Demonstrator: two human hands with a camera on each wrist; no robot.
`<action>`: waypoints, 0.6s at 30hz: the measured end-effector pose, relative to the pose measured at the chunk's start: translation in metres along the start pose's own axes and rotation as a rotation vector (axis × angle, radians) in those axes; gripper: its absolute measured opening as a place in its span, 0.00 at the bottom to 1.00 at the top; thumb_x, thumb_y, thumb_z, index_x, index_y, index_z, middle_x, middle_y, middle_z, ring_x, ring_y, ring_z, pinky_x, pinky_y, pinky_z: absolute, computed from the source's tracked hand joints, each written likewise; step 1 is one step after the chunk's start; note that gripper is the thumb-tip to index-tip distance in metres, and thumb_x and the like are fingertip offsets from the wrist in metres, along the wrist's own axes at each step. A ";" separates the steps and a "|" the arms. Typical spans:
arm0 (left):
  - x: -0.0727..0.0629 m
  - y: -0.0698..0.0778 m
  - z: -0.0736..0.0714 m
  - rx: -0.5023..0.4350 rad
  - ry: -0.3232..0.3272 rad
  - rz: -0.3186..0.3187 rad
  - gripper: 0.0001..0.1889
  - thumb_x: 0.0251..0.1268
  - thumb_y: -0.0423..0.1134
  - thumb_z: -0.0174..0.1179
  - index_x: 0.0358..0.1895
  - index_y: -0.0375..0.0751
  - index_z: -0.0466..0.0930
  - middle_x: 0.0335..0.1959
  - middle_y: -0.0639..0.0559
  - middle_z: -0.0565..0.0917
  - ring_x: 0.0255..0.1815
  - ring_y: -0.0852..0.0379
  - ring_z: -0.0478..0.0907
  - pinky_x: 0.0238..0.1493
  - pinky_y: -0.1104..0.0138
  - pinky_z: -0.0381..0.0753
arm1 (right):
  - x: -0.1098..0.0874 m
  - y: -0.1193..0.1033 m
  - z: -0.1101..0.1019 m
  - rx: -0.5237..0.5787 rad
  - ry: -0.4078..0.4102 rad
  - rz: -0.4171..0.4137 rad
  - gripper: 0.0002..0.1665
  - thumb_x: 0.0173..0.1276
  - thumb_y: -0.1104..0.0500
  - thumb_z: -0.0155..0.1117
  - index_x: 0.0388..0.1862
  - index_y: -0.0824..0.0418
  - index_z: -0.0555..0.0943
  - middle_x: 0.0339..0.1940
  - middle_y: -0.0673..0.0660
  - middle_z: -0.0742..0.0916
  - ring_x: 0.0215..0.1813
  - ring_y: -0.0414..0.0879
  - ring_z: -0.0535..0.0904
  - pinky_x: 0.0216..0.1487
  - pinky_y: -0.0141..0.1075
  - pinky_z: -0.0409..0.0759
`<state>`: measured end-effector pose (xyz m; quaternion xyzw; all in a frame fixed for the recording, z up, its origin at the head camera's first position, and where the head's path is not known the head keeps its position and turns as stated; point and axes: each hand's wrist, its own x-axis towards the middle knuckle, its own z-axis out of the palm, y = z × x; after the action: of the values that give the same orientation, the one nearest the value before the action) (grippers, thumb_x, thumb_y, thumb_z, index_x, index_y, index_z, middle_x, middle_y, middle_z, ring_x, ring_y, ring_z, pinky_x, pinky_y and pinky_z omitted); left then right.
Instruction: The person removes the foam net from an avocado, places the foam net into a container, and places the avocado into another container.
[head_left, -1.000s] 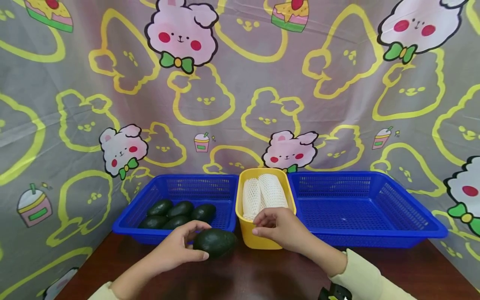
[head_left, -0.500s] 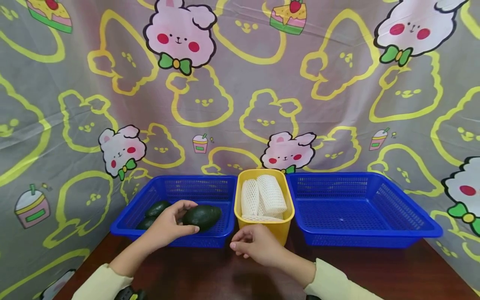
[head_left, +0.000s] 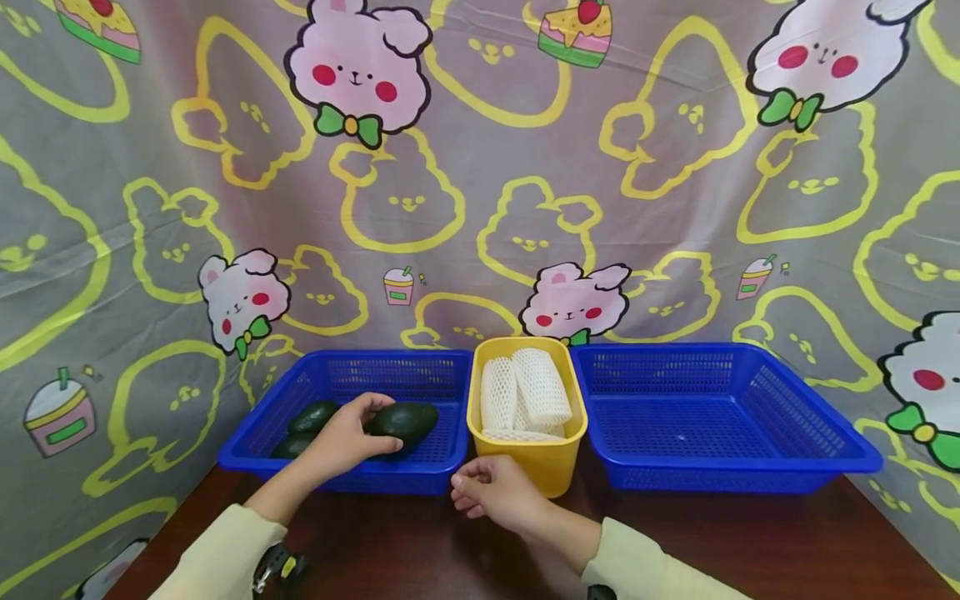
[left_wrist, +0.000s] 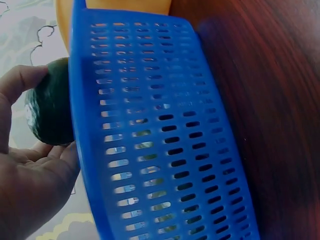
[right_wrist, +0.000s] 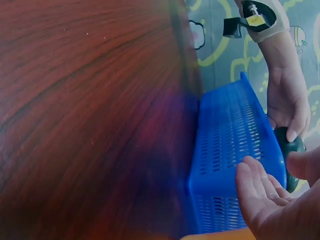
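My left hand [head_left: 347,435] grips a dark green avocado [head_left: 411,423] at its left end, above the near part of the left blue basket [head_left: 420,477]. In the left wrist view, thumb and fingers lie on either side of the avocado [left_wrist: 49,107], partly hidden by the basket wall. Other avocados [head_left: 313,414] lie in that basket, partly behind the hand. My right hand [head_left: 498,493] hovers before the yellow bin [head_left: 551,467], fingers loosely curled and holding nothing. White foam net sleeves [head_left: 542,387] fill the bin.
To the right of the bin stands a second blue basket [head_left: 712,429] with no items visible inside. All containers rest on a dark wooden table [head_left: 420,542]. A patterned cloth [head_left: 480,167] hangs close behind them.
My left hand has carried the avocado up and left, from before the basket to over it. My right hand has moved left and down, away from the bin's opening.
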<state>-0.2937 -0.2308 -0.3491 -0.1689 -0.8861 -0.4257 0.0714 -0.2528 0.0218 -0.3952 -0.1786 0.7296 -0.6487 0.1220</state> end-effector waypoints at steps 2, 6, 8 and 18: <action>0.003 -0.004 0.002 0.044 0.005 -0.013 0.31 0.46 0.39 0.75 0.54 0.33 0.74 0.47 0.45 0.80 0.43 0.52 0.78 0.42 0.59 0.76 | 0.001 0.001 0.003 0.025 0.020 0.012 0.13 0.72 0.64 0.58 0.42 0.77 0.78 0.32 0.64 0.86 0.36 0.58 0.85 0.36 0.47 0.84; 0.007 -0.009 0.007 0.096 -0.013 -0.027 0.31 0.45 0.41 0.76 0.54 0.35 0.75 0.46 0.46 0.81 0.43 0.51 0.78 0.42 0.58 0.77 | 0.003 0.002 0.007 0.086 0.047 0.043 0.13 0.74 0.63 0.56 0.42 0.76 0.77 0.33 0.65 0.86 0.35 0.54 0.85 0.37 0.45 0.84; 0.009 -0.011 0.008 0.114 -0.030 -0.032 0.31 0.44 0.42 0.76 0.54 0.35 0.75 0.46 0.46 0.81 0.43 0.51 0.78 0.42 0.58 0.77 | 0.005 0.002 0.009 0.109 0.054 0.063 0.13 0.75 0.62 0.54 0.41 0.75 0.77 0.34 0.65 0.86 0.34 0.51 0.84 0.38 0.45 0.84; 0.018 -0.020 0.015 0.205 -0.119 -0.016 0.33 0.42 0.47 0.77 0.52 0.34 0.78 0.43 0.47 0.82 0.39 0.54 0.76 0.41 0.58 0.76 | 0.010 -0.001 0.012 0.147 0.051 0.116 0.14 0.77 0.61 0.50 0.38 0.72 0.76 0.34 0.63 0.87 0.33 0.48 0.84 0.36 0.40 0.84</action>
<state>-0.3175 -0.2266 -0.3678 -0.1784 -0.9290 -0.3227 0.0321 -0.2566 0.0071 -0.3955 -0.1099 0.6920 -0.6968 0.1534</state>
